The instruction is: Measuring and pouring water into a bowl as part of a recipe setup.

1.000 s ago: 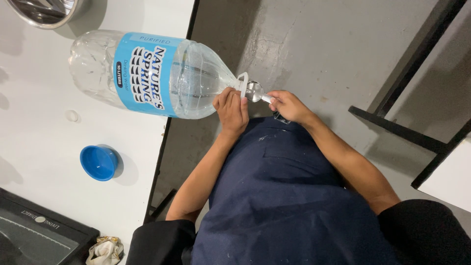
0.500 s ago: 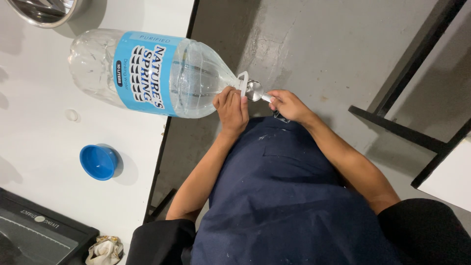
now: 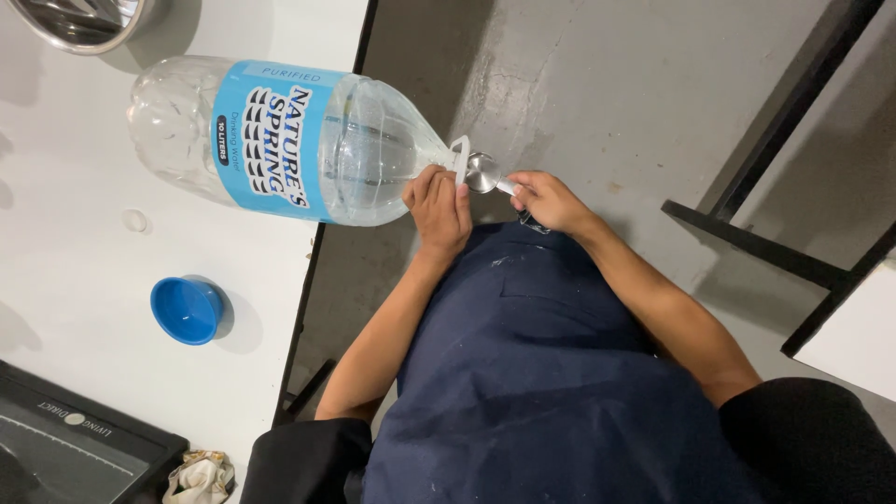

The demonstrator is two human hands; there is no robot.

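A big clear water bottle (image 3: 280, 140) with a blue label lies tipped on its side on the white table (image 3: 84, 271), its neck sticking out past the table edge. My left hand (image 3: 439, 207) grips the bottle's neck by its white handle ring. Just beyond the mouth, my right hand (image 3: 551, 201) holds a small metal measuring spoon (image 3: 483, 173) by its handle, with the bowl right at the bottle's opening. The bottle's blue cap (image 3: 187, 310) rests open side up on the table below the bottle.
A steel bowl (image 3: 89, 19) sits at the table's far corner. A black appliance (image 3: 75, 448) and a crumpled cloth (image 3: 201, 476) are at the near edge. Grey concrete floor lies under the bottle's neck, with a black table frame (image 3: 793, 121) to the right.
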